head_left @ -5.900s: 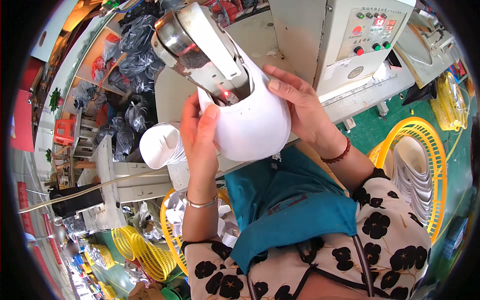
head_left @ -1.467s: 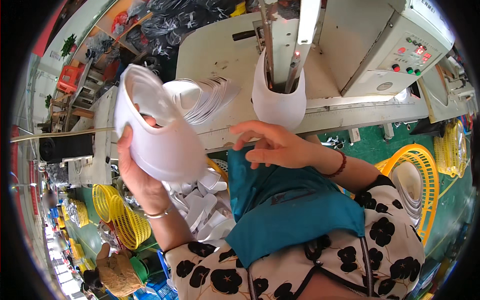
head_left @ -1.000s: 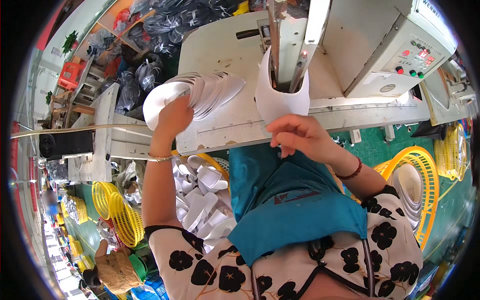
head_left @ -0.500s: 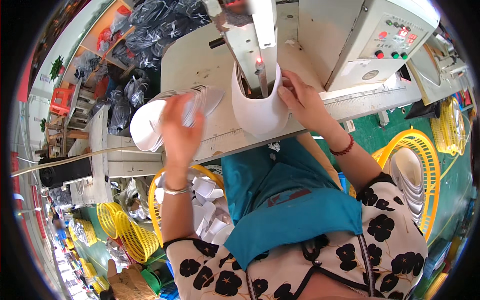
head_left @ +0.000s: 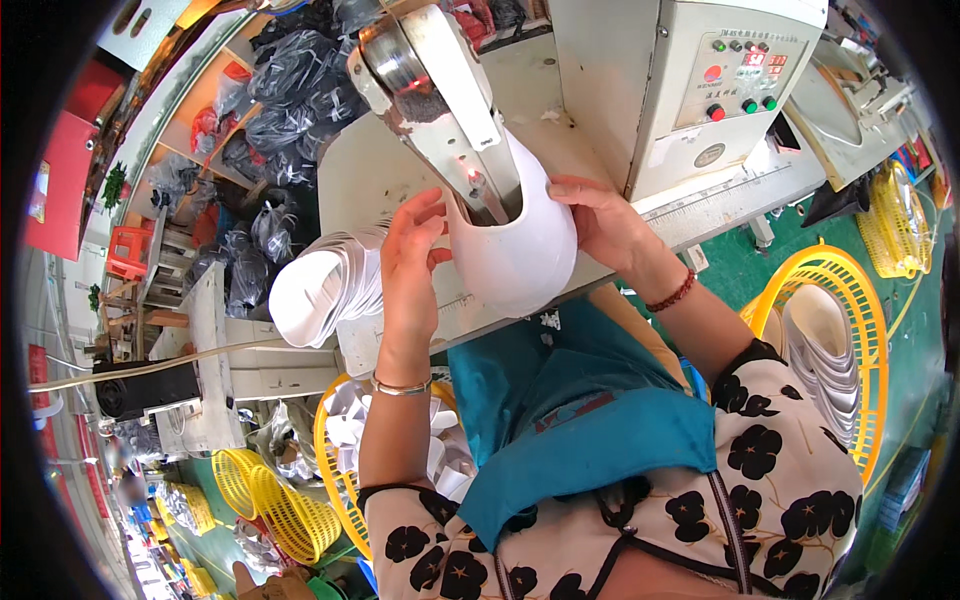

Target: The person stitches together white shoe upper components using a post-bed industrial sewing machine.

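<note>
A white curved shoe upper (head_left: 515,262) is fitted around the narrow arm of a sewing-type machine (head_left: 450,130), with its rounded end toward me. My right hand (head_left: 603,222) grips its right edge, thumb on top and the other fingers partly hidden. At its left edge is my left hand (head_left: 412,262), fingers curled and thumb against the side. A red light spot shows on the machine's metal tip inside the opening. Just left of my left hand, a fanned stack of white shoe uppers (head_left: 318,290) rests on the table edge.
A control box (head_left: 715,110) with buttons and lit digits stands at the right of the worktable (head_left: 380,160). Beside my lap are yellow baskets of white pieces, one on the left (head_left: 325,450) and one on the right (head_left: 868,380). Black plastic bags (head_left: 290,120) pile up behind.
My left hand has moved right from the stack to the upper's left side. The upper on the machine has turned slightly, and my view has shifted.
</note>
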A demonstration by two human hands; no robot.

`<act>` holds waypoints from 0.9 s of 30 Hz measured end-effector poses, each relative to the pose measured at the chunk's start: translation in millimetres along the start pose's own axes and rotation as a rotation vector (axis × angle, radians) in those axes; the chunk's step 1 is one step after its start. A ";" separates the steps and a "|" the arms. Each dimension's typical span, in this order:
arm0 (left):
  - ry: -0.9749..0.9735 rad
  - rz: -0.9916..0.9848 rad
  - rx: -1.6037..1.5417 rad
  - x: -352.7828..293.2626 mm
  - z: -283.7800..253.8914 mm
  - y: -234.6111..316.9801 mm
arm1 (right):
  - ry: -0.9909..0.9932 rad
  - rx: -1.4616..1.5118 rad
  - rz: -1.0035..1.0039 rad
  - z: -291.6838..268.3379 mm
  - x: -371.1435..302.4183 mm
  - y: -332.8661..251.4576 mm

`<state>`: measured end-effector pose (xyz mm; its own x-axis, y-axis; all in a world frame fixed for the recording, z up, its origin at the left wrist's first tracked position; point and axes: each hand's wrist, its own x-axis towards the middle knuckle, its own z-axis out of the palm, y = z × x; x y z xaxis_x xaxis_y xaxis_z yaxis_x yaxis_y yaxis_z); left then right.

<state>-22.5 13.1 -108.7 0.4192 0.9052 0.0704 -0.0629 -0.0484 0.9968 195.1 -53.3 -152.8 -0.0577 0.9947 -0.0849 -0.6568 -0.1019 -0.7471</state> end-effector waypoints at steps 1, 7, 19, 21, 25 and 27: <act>0.010 -0.021 -0.017 0.6 -0.5 -1.6 | 0.023 0.047 -0.026 5.7 -2.1 2.7; -0.018 -0.052 0.033 20.0 5.9 -31.6 | -0.055 0.197 -0.046 22.3 -6.2 20.9; 0.044 -0.069 -0.156 2.5 14.3 -9.1 | -0.041 0.350 -0.017 23.7 -8.1 29.8; 0.048 -0.090 -0.136 -2.3 11.8 -9.7 | -0.062 0.369 -0.024 22.0 -6.7 33.7; 0.045 -0.116 -0.223 0.7 -0.1 -18.3 | 0.015 0.326 -0.062 27.8 -4.0 45.6; 0.022 -0.115 -0.281 2.0 -0.6 -22.0 | 0.028 0.263 -0.104 31.6 -5.9 44.3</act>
<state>-20.9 16.3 -130.5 0.4182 0.9072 -0.0461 -0.2653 0.1705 0.9490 142.6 -63.3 -164.5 0.0382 0.9986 -0.0374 -0.8309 0.0110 -0.5564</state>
